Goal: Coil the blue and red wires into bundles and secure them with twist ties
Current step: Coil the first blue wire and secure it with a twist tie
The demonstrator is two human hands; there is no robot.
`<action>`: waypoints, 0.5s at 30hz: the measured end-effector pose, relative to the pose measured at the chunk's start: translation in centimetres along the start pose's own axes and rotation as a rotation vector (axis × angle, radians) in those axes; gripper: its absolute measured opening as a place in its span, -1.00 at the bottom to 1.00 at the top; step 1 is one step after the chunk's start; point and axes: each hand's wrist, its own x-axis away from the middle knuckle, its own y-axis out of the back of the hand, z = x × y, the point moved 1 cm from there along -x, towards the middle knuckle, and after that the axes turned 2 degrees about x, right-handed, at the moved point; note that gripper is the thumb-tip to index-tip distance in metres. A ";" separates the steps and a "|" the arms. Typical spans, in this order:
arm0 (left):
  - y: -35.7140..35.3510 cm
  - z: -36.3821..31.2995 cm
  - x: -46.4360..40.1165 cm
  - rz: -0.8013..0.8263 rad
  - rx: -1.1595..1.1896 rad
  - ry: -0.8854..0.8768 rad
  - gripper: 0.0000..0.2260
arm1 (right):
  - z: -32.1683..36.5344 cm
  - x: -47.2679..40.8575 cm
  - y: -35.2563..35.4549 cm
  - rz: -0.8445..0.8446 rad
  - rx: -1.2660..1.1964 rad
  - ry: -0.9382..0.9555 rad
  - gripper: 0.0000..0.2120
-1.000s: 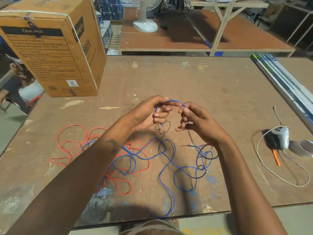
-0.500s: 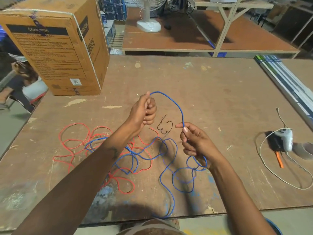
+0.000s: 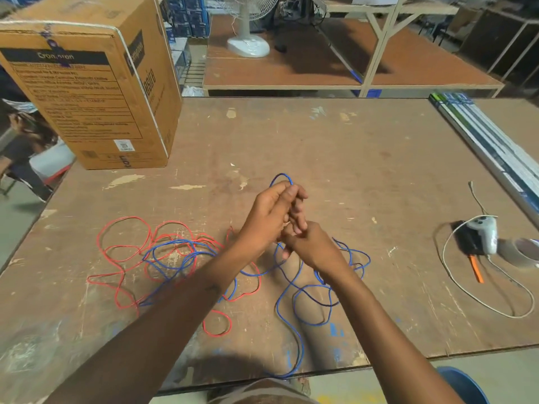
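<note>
A long blue wire (image 3: 294, 290) lies in loose loops on the wooden table (image 3: 364, 176), tangled at the left with a red wire (image 3: 122, 258). My left hand (image 3: 269, 215) grips a small blue loop that sticks out above its fingers. My right hand (image 3: 309, 246) sits just below and against it, fingers curled round the blue wire. The two hands touch above the table's middle. The twist ties are hidden behind my hands.
A large cardboard box (image 3: 93, 91) stands at the table's back left. At the right lie a white controller (image 3: 482, 236) with a white cable (image 3: 478, 298), an orange-handled tool (image 3: 476, 269) and a tape roll (image 3: 522, 252). Long packaged strips (image 3: 490, 144) run along the right edge.
My hands, spread apart half a second ago with a blue arc between them, have come together. The arc has shrunk to a small loop above my left hand.
</note>
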 end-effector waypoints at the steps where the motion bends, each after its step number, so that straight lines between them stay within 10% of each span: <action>1: 0.1 -0.1 -0.3 0.002 -0.052 -0.014 -0.75 | 0.3 0.6 -0.4 0.023 0.069 0.033 -0.78; 4: 1.4 0.2 -1.1 0.035 -0.346 -0.086 -0.73 | 0.7 2.5 -0.7 0.041 0.169 0.147 -0.90; 9: 4.6 2.4 -2.0 0.143 -0.894 -0.206 -0.83 | 0.3 5.2 1.2 0.357 -0.172 0.106 -0.56; 15: 6.1 2.8 -1.4 0.352 -1.244 -0.047 -0.75 | 0.5 5.1 6.5 0.336 0.197 0.189 -0.85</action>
